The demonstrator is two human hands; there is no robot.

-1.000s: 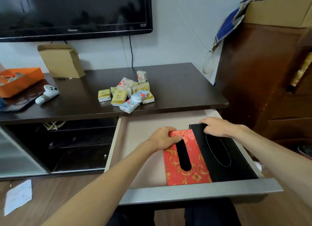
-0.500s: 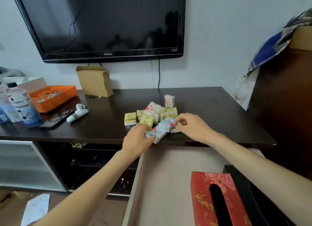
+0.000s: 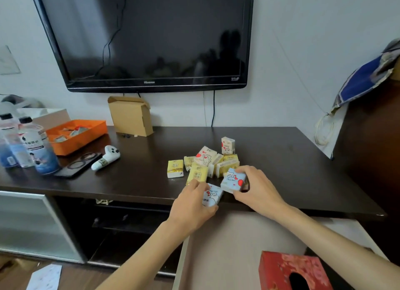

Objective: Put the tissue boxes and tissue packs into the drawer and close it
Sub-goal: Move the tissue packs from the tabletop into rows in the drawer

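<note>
Several small tissue packs, yellow and white ones point(image 3: 203, 163), lie heaped near the front of the dark TV stand point(image 3: 303, 170). My left hand point(image 3: 191, 207) grips a light blue tissue pack point(image 3: 213, 195) at the stand's front edge. My right hand point(image 3: 257, 190) holds a second light blue pack point(image 3: 232, 180) just beside it. Below, the drawer point(image 3: 233, 246) stands pulled out, with a red tissue box point(image 3: 290, 270) lying in its near right part. A black tissue box to the red one's right is mostly hidden by my right arm.
On the stand's left are an orange tray point(image 3: 75, 134), water bottles point(image 3: 32, 144), a phone point(image 3: 76, 165) and a white game controller point(image 3: 106, 157). A cardboard box point(image 3: 131, 115) stands under the wall TV point(image 3: 147, 38). A dark cabinet point(image 3: 372, 159) rises at the right.
Both hands left the tissue boxes in the drawer, rose to the heap on the stand, and each closed on a light blue pack. The view tilted upward.
</note>
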